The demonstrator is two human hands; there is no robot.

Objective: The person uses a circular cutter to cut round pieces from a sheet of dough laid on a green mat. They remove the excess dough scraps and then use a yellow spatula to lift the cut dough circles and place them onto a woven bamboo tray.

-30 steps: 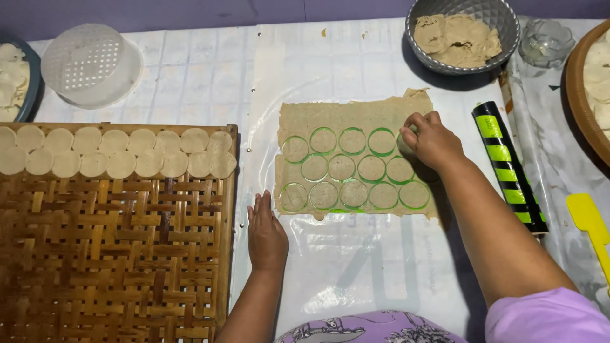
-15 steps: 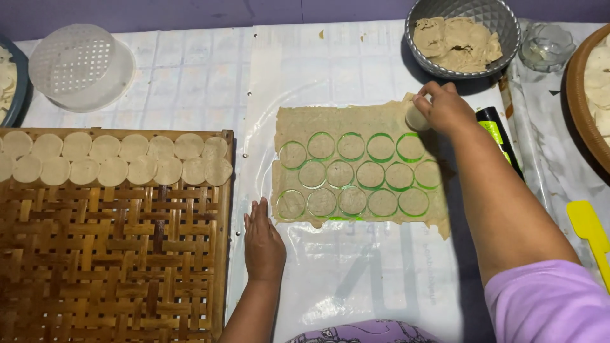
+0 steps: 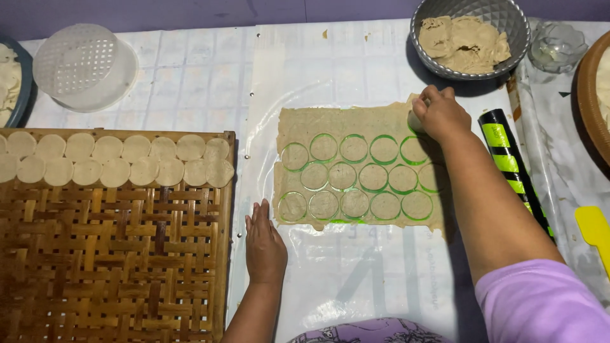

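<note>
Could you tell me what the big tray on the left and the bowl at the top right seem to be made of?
The tray looks like woven bamboo or cane strips: brown, slightly glossy slats cross in a basket weave inside a wooden-looking frame. The bowl holding dough appears to be metal, probably aluminium or steel: grey, with a dull shine and a faceted pattern on its wall.

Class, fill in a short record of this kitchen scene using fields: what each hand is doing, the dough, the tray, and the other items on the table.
left hand: flat on the plastic sheet, beside the dough sheet
right hand: closed on a small round piece at the dough sheet's top right corner
dough sheet: flat, marked with rows of circles
woven tray: two rows of dough rounds along its top edge
metal bowl: holds dough scraps
rolling pin: black and green, right of the dough
</note>
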